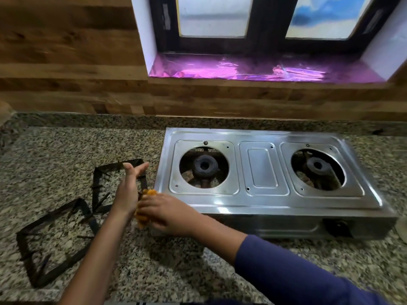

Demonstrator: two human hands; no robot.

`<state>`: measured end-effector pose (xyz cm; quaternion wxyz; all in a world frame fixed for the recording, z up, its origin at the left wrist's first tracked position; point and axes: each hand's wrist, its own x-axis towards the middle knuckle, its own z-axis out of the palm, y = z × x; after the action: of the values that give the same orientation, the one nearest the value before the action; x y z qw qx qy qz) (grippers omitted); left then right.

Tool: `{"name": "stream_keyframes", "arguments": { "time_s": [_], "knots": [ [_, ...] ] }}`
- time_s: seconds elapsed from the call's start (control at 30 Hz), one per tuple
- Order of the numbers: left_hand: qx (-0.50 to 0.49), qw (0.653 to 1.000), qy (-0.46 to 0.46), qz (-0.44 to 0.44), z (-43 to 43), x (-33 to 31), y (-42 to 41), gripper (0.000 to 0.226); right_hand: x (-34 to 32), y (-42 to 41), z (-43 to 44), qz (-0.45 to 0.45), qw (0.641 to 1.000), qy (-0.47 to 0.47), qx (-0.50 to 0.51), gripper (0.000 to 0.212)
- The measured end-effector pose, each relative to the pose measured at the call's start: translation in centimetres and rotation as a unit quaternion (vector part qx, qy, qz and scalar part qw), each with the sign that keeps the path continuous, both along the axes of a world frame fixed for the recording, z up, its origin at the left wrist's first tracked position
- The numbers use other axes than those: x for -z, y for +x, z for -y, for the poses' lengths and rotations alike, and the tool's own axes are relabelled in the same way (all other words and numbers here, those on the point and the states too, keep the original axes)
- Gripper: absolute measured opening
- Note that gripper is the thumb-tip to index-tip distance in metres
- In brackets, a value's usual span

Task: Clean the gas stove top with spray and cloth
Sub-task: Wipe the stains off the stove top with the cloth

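Observation:
A steel two-burner gas stove (264,201) stands on the granite counter (55,150) with its pan supports off and both burners bare. At its front left corner my right hand (167,213) grips a bunched orange cloth (142,216). My left hand (127,188) is held beside it with fingers straight, its palm against the cloth. No spray bottle is in view.
Two black square pan supports lie on the counter left of the stove, one (120,179) behind my left hand, one (52,241) nearer the front edge. A wood-panelled wall and a window with a purple-lined sill (253,69) rise behind.

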<state>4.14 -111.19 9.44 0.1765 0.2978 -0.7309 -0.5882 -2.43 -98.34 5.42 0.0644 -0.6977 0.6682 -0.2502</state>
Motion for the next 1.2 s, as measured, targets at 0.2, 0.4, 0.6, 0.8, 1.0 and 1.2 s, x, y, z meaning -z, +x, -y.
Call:
{"name": "stream_keyframes", "arguments": {
  "time_s": [0.2,0.4,0.6,0.8,1.0,1.2],
  "knots": [
    [0.066,0.993,-0.094,-0.005,-8.4,0.1,-2.2,0.097,1.5,-3.0,-11.6,0.024,0.995,-0.085,0.049,0.032],
    [0.167,0.972,-0.161,-0.037,-19.7,2.6,-6.2,0.075,2.9,-7.8,-26.7,-0.069,0.965,-0.138,0.214,0.024],
    [0.293,0.921,-0.249,-0.051,-29.7,3.1,-10.4,0.059,1.4,-11.8,-39.6,-0.089,0.917,-0.069,0.383,0.036],
    [0.405,0.854,-0.32,-0.068,-38.4,3.5,-14.0,0.067,0.7,-14.9,-48.7,-0.032,0.842,-0.035,0.538,0.041],
    [0.462,0.779,-0.421,-0.047,-46.0,4.5,-17.0,0.078,1.5,-16.0,-55.9,0.101,0.7,-0.109,0.699,0.043],
    [0.453,0.723,-0.521,-0.036,-48.8,6.5,-18.0,0.072,7.0,-16.7,-58.6,0.179,0.715,-0.014,0.676,0.045]
  ]
}}
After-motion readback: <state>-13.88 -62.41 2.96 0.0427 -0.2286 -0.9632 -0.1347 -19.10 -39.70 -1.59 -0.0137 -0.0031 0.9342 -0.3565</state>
